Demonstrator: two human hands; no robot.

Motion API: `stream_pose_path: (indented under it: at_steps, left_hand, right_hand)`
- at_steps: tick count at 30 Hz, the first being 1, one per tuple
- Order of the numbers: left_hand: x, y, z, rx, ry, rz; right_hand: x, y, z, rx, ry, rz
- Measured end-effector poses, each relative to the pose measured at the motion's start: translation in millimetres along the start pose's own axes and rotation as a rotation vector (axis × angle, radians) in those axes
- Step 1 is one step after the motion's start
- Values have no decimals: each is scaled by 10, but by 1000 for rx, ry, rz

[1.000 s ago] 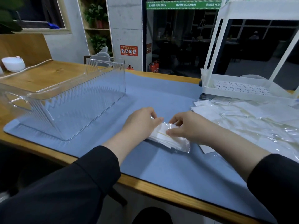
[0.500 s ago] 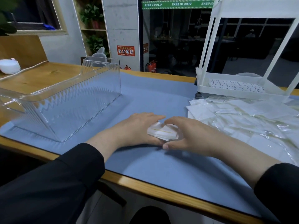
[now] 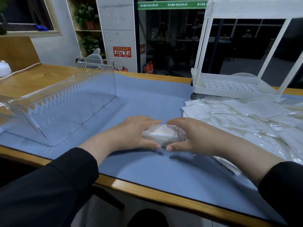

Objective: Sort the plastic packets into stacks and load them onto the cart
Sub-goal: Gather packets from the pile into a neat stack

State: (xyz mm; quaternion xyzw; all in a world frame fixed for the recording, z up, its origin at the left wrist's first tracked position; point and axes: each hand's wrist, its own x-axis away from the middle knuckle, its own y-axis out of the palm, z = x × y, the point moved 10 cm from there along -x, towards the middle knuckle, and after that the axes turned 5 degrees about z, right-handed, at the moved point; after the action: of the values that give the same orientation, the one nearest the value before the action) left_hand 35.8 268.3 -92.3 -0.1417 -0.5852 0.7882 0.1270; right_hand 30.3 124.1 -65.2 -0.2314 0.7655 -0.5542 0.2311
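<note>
- The left hand (image 3: pixel 131 132) and the right hand (image 3: pixel 195 136) cupped a small stack of plastic packets (image 3: pixel 161 133) from either side, fingers curled round its far edge and thumbs pressed to its near edge, thumb tips almost meeting.
- The stack lay flat on the blue mat (image 3: pixel 147 169) that covered the desk (image 3: pixel 164 195), directly between the two hands and equally near to both. Its long axis ran left to right, tilted a little away on the right.
- The top packet was clear plastic over a white insert with a thin yellowish line running along its length. No writing could be made out on it.
- A loose heap of unsorted packets (image 3: pixel 242 115) spread over the mat to the right of the right hand, reaching back to the foot of the cart.
- The white cart (image 3: pixel 232 89) stood at the far right of the desk, beyond the heap. Its perforated lower tray looked bare, so loading would probably mean carrying the stack forward and to the right, which favours the right hand.
- A clear plastic bin (image 3: pixel 62 102) sat to the left, well apart from the stack, and appeared to hold nothing.
- Readable writing: a green banner (image 3: pixel 170 4) high on the back wall repeated the word "MAXIMUM" beside characters too small to read. A red sign (image 3: pixel 122 52) on the pillar carried small pictograms, its text illegible.
</note>
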Motion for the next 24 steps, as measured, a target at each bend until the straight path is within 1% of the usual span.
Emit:
stream_pose_path:
  at_steps: [2, 5, 7, 10, 12, 15, 17, 19, 20, 21, 22, 24]
  left_hand:
    - [20, 7, -41, 28, -28, -2]
    - [41, -39, -111, 163, -51, 49]
    - [56, -85, -165, 225, -80, 120]
    - [104, -143, -193, 230, -83, 207]
    - [147, -203, -197, 262, -73, 269]
    - [196, -429, -95, 326, -16, 435]
    - [223, -635, 98, 318, 32, 569]
    - [242, -809, 419, 298, 109, 709]
    - [239, -851, 624, 304, 154, 752]
    - [216, -845, 826, 323, 190, 766]
    - [173, -798, 1034, 346, 216, 747]
    - [45, -578, 1469, 356, 238, 616]
  right_hand:
    - [2, -8, 0, -53, 16, -13]
    - [-118, -129, 54, -174, 97, 70]
    - [-247, -156, 100, -116, 123, 67]
    - [-361, -141, 109, -52, 122, -14]
    - [-355, -301, 138, -54, 129, 33]
    - [-173, -647, 296, -25, 147, 138]
    - [76, -843, 493, 22, 176, 180]
    - [387, -984, 705, 64, 212, 196]
    - [558, -1035, 808, 83, 235, 200]
    - [731, -1078, 909, 105, 262, 203]
    - [904, -1105, 1010, 128, 291, 202]
    - [1242, -1107, 1181, 166, 339, 187]
